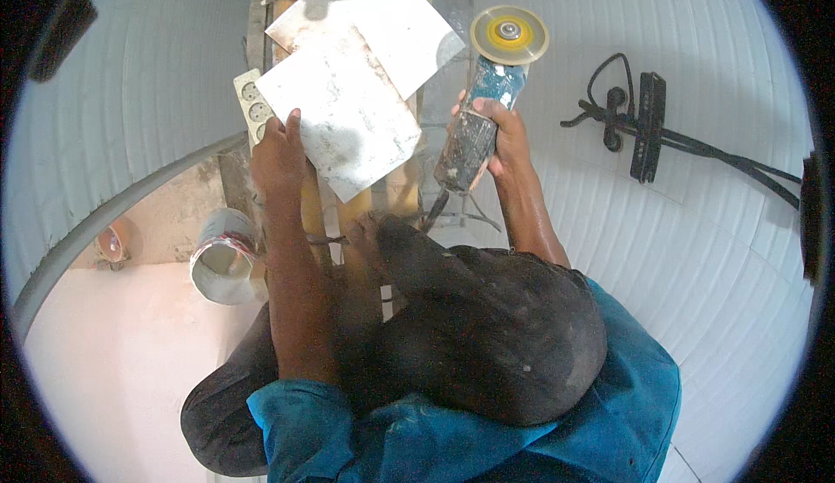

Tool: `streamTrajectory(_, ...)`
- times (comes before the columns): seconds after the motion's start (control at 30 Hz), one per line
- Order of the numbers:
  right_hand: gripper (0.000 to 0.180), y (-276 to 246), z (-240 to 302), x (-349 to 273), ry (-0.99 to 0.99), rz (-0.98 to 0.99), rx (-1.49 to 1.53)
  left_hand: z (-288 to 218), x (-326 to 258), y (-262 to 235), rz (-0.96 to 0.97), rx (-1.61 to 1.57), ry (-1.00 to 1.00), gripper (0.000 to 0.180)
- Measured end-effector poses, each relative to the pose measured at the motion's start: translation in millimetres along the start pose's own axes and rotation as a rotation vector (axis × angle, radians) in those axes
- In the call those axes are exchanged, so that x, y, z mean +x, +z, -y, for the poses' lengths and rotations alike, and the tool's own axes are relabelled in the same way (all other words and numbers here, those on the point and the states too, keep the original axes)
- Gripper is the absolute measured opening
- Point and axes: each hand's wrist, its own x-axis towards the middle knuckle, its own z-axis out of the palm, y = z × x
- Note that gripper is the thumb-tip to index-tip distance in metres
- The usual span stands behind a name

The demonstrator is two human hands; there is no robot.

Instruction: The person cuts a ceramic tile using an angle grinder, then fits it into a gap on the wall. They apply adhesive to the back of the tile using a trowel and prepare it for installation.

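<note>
Left hand (pixel 280 157) grips a white, grey-veined tile's (pixel 344 122) edge; right hand (pixel 504 130) wraps a blue-black angle grinder (pixel 464 150), disc (pixel 510 34) clear: no cut underway.

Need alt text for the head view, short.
A person's right hand grips a dusty blue-and-black angle grinder, its disc pointing away from the person, while the left hand touches the edge of a white marbled tile. That tile overlaps a second white tile; a socket strip and a bucket are at left.
</note>
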Motion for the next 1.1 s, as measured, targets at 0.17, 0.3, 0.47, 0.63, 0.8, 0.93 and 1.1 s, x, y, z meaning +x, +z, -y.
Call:
streamTrajectory(0.17, 0.037, -4.2, -4.4, 6.0, 0.064, -0.072, 0.046, 20.8, 11.4, 17.4, -0.049, 0.033, 0.119, 0.051)
streamTrajectory(0.3, 0.035, -12.3, -8.4, 7.9, 0.032, -0.061, 0.084, 13.8, 9.4, 19.9, -0.03, 0.109, -0.007, 0.046)
streamTrajectory(0.47, 0.034, -16.0, -10.3, 16.0, 0.026, -0.14, 0.135, -53.5, -31.5, 37.2, 0.279, -0.474, 0.527, 0.033)
streamTrajectory(0.63, 0.034, -22.4, -14.8, 23.6, -0.025, -0.161, 0.157, -77.4, -63.9, 47.9, 0.952, -0.803, 0.303, 0.076)
streamTrajectory(0.8, 0.033, -31.1, -17.4, 25.3, 0.003, -0.204, 0.201, -79.4, -63.1, 45.9, 1.013, -0.892, 0.248, 0.078)
streamTrajectory(0.93, 0.035, -29.7, -16.2, 21.2, 0.039, -0.078, 0.28, -90.1, -59.4, 51.2, 0.832, -0.49, 0.298, 0.082)
streamTrajectory(1.1, 0.04, -16.9, -13.2, 10.2, 0.003, 0.093, 0.306, -116.8, -56.4, 72.8, 1.1, -0.824, 0.273, 0.09)
